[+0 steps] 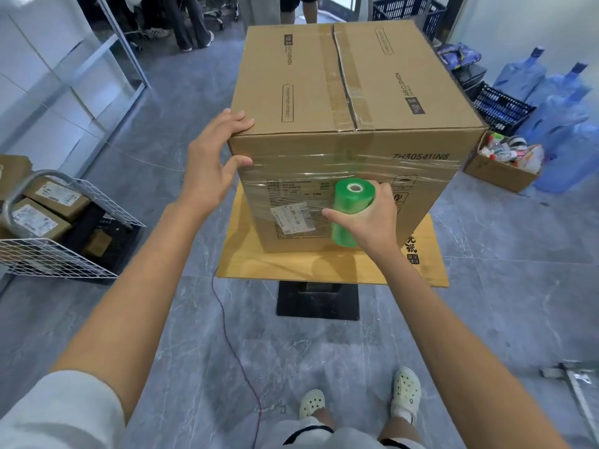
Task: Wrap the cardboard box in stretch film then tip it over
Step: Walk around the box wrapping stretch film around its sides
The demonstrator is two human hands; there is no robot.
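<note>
Now L hand (212,157), fingers spread, braces brown cardboard box (324,82); R hand (369,218) clamps green stretch-film roll (348,218); slack cd bunch clear film (327,170).

My right hand (372,222) covers much of the green film roll (350,205), and my fingers (385,191) curl out of sight behind it. The roll blocks part of the cardboard box (324,92) front. The shipping label (291,218) print is too small to read.
</note>
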